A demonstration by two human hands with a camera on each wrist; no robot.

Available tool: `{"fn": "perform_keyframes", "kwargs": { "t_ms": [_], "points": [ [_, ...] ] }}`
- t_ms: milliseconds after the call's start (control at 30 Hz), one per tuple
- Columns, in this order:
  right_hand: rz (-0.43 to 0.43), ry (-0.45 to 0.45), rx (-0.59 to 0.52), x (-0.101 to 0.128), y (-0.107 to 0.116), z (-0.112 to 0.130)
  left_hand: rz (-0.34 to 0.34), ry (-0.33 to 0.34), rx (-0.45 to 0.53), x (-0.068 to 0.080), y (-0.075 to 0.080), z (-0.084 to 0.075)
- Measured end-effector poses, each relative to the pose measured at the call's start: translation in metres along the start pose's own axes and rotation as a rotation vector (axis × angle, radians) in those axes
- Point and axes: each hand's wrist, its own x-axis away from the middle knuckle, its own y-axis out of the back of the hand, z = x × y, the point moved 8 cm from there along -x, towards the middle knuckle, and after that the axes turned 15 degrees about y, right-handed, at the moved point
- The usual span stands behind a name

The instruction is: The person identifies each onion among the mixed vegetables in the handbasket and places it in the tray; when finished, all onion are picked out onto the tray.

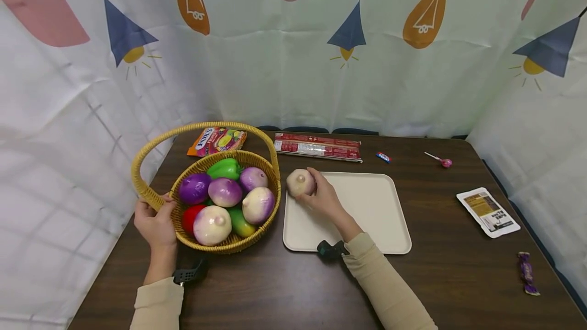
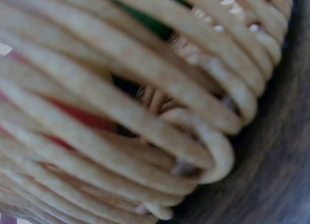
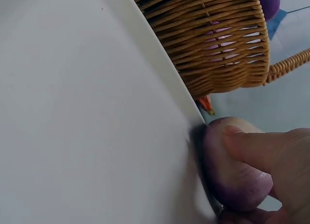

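My left hand point(image 1: 156, 222) grips the wicker basket point(image 1: 224, 248) at its left side, by the lower end of the arched handle point(image 1: 136, 172). Inside are several white-and-purple turnips point(image 1: 212, 225), a green bell pepper point(image 1: 224, 168), a dark purple round vegetable point(image 1: 194, 188), a red one point(image 1: 190, 218) and a green-yellow one point(image 1: 240, 223). My right hand point(image 1: 323, 200) holds another turnip point(image 1: 300, 183) between thumb and fingers, at the upper left corner of the white tray point(image 1: 367, 213). In the right wrist view this turnip point(image 3: 237, 180) is right at the tray's rim. Woven strands point(image 2: 121, 98) fill the left wrist view.
Behind the basket lies an orange candy bag point(image 1: 217, 140), and behind the tray a long red packet point(image 1: 317, 147). Rightward are a small blue-wrapped candy point(image 1: 383, 157), a lollipop point(image 1: 445, 162), a white-and-gold pouch point(image 1: 488, 212) and a purple-wrapped candy point(image 1: 527, 273). Curtains enclose the table.
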Motion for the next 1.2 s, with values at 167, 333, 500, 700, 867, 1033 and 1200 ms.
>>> {"fn": "perform_keyframes", "kwargs": {
  "t_ms": [167, 333, 500, 700, 867, 1033, 1200],
  "points": [
    [0.048, -0.011, 0.005, -0.001, 0.001, 0.001, -0.001, -0.005, 0.004, -0.001, 0.002, 0.002],
    [0.019, -0.017, 0.057, 0.003, 0.018, 0.015, 0.001, -0.009, -0.001, -0.002, 0.001, 0.003],
    [-0.077, 0.154, -0.062, 0.007, 0.023, 0.063, -0.004, -0.021, 0.016, -0.001, 0.0, 0.0],
    [0.071, 0.367, -0.12, 0.017, -0.017, 0.115, -0.008, -0.02, 0.02, 0.001, 0.0, 0.0],
    [0.141, 0.376, 0.115, 0.021, -0.044, 0.119, -0.014, -0.015, 0.022, 0.001, 0.001, 0.002],
    [0.084, 0.353, 0.124, 0.02, -0.045, 0.117, -0.006, -0.013, 0.042, 0.002, 0.0, 0.002],
    [0.014, 0.311, -0.05, 0.02, -0.025, 0.114, 0.004, -0.015, 0.048, 0.002, -0.001, 0.002]
  ]
}}
